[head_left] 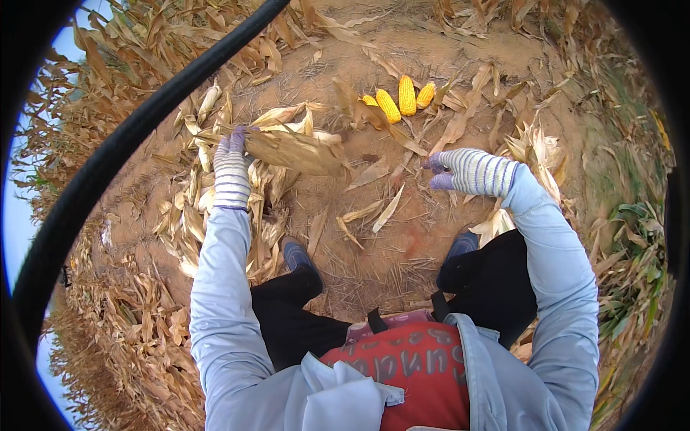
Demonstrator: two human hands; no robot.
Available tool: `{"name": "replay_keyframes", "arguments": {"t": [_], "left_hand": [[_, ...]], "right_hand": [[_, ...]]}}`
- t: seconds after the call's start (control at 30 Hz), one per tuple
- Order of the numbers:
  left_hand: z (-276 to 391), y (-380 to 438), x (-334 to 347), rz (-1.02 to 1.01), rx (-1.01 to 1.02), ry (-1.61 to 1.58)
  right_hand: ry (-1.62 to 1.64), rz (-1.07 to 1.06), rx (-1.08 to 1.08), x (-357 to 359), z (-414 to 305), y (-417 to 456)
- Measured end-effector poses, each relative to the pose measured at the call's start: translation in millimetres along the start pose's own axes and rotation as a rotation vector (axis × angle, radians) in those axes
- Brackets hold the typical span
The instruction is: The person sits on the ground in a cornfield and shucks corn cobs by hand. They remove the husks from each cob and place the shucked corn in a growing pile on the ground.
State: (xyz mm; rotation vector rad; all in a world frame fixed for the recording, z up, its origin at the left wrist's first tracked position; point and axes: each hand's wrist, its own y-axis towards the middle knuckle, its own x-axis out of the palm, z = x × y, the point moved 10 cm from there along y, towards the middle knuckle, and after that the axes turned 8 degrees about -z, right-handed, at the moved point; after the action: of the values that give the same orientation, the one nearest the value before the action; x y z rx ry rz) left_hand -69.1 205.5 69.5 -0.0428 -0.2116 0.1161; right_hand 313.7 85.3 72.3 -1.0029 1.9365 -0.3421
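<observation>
My left hand (232, 175), in a striped knit glove with purple fingertips, grips one end of a dry brown corn husk (299, 153). The husk stretches to the right over a heap of corn ears in pale husks (199, 213); whether an ear is inside it cannot be seen. On the right, my right hand (474, 171), gloved the same way, is held above the soil with nothing visible in it, thumb and fingers apart. Several bare yellow corn cobs (407, 96) lie together on the ground ahead, between the two hands.
Loose husk strips (388, 209) lie on the reddish soil (372, 258) between my shoes (299, 256). More pale husks (542, 153) are beyond my right wrist. Dry corn stalks (145, 312) stand around, green leaves (636, 258) at right. A black cable (145, 116) crosses the view.
</observation>
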Motion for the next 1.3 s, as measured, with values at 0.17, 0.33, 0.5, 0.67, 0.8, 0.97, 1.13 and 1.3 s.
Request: {"name": "replay_keyframes", "arguments": {"t": [0.17,0.33,0.5,0.67,0.8,0.97,1.13,1.3], "left_hand": [[33.3,-28.7,21.1,-0.004,-0.018,-0.351],[-2.5,-53.9,43.6,0.093,-0.181,-0.480],[-7.9,-54.6,54.0,0.034,-0.136,-0.499],[-17.0,-49.3,40.0,0.036,-0.165,-0.490],[-35.2,-36.8,34.1,0.052,-0.154,-0.533],[-29.3,-43.4,52.5,0.012,-0.212,-0.513],[-30.3,-47.8,55.7,0.005,-0.339,-0.554],[-22.5,-55.4,65.7,-0.102,-0.327,-0.647]], "right_hand": [[0.050,0.171,-0.011,-8.9,-0.1,9.6],[0.210,0.254,0.021,-9.1,-10.5,16.9],[0.440,0.181,-0.138,-4.3,-24.1,10.8],[0.371,-0.007,-0.157,8.7,-35.8,11.8],[0.190,-0.170,-0.060,12.6,-29.9,6.8],[0.306,-0.204,-0.103,41.7,-25.5,27.7],[0.484,-0.096,-0.084,42.0,-34.2,32.6],[0.771,0.009,-0.076,31.4,-34.6,25.4]]}}
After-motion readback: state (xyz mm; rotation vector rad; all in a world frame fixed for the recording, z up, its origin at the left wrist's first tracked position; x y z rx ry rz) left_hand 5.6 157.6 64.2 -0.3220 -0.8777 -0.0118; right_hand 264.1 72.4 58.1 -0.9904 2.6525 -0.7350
